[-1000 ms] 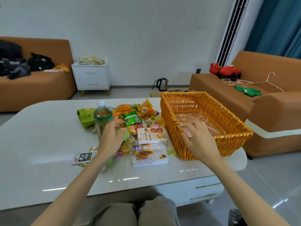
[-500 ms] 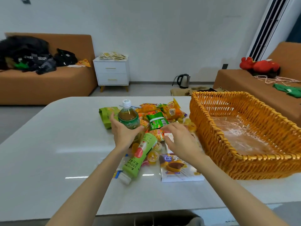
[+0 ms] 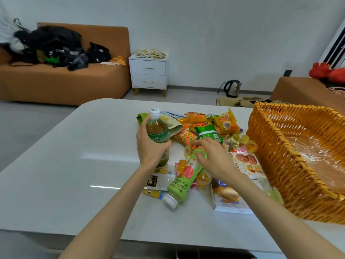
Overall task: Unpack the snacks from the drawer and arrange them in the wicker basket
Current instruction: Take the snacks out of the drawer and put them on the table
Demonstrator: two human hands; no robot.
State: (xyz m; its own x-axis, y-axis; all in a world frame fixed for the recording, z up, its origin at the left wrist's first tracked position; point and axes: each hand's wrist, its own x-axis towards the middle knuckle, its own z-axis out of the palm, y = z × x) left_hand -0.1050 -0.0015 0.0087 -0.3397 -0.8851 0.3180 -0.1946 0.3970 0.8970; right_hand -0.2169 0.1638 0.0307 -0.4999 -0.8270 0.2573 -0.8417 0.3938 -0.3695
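We move our right hand (image 3: 211,157) from the snackless wicker basket (image 3: 280,165) onto the lying juice bottle (image 3: 181,182), grip unclear; our left hand (image 3: 149,148) grips the tea bottle (image 3: 156,128).

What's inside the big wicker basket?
Only crinkly clear plastic lines the wicker basket; nothing else shows. Its near wall hides part of the bottom.

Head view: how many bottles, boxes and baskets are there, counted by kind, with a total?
Bottles: 2, the upright tea bottle and the green juice bottle lying on its side.
Boxes: 2, the cookie box and the C2 box.
Baskets: 1, the wicker basket.
Total: 5.
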